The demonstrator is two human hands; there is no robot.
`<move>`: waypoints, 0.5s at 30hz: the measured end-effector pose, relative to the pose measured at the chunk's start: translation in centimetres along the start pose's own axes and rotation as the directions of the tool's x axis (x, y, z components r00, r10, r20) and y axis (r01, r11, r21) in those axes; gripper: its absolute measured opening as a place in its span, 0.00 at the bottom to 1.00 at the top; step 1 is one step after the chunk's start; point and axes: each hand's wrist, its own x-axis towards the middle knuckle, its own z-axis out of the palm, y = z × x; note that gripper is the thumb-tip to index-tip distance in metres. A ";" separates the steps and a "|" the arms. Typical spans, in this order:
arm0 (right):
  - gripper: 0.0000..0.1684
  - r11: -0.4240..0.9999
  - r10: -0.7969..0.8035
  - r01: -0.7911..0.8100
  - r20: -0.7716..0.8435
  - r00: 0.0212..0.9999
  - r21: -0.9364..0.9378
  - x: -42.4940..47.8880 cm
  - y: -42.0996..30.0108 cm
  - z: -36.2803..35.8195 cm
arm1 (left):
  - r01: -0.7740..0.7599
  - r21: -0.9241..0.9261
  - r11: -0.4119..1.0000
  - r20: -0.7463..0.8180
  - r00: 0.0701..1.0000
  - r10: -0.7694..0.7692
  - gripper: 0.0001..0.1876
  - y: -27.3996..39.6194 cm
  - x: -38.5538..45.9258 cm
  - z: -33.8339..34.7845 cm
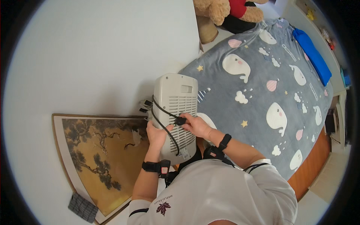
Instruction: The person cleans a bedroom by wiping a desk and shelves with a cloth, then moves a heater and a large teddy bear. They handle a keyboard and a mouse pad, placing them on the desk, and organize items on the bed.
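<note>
A cream plastic appliance with a slotted vent back (175,85), perhaps an electric heater, stands tilted close in front of my body. My left hand (156,135) grips its left edge, the thumb lying over the back beside the cord. A black power cord (165,109) loops across the vents and around the left side. Between the thumb and fingers of my right hand (198,127) is the black plug (180,121), held against the slots. The appliance's front faces away and is hidden. A small label sits low on its back.
To the right spreads a bed with a grey whale-print blanket (261,92). A blue drawstring bag (312,56) lies at its far edge. Teddy bears (216,11) sit at the top. Left of me, a framed pine-tree picture (104,152) leans near the white wall (98,62), a grey woven item (83,207) at its corner.
</note>
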 end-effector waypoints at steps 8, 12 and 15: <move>0.26 0.908 -0.410 0.413 0.052 0.910 -0.063 -0.9 -4.4 -2.9 | -0.116 0.000 0.993 -0.071 0.991 0.116 0.45 2.2 -5.2 -3.4; 0.27 0.956 -0.275 0.249 0.181 0.944 0.156 -2.2 -5.1 -2.7 | -0.128 0.023 0.992 -0.047 0.991 0.129 0.46 2.1 -6.3 -4.3; 0.25 0.982 -0.175 0.152 0.235 0.956 0.112 -2.9 -5.9 -2.7 | -0.113 0.013 0.994 -0.016 0.993 0.113 0.46 1.2 -6.9 -4.8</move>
